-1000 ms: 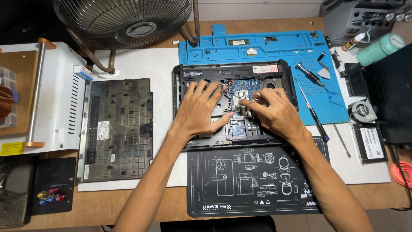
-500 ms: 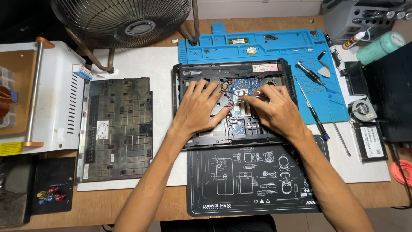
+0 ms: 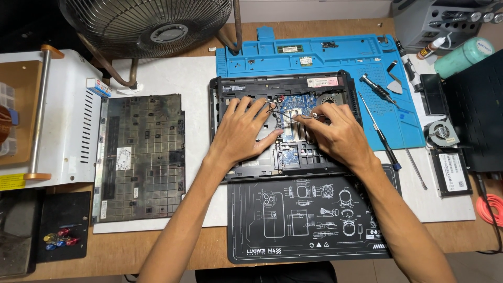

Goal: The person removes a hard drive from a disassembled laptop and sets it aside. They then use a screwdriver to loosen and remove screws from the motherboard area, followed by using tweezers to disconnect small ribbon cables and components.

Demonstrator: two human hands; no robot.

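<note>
Bright, even overhead light; sharp focus across the view. Soft, short shadows under both forearms. Mild glare on the white mat [image 3: 173, 78]. Top-left corner falls dark. Slight wide-angle bending at the edges.

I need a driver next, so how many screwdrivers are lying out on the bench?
2 for certain. A short black screwdriver lies on the blue mat, right of the laptop. A long blue-handled screwdriver lies across the mat's right edge. More may be hidden in the grey rack.
</note>
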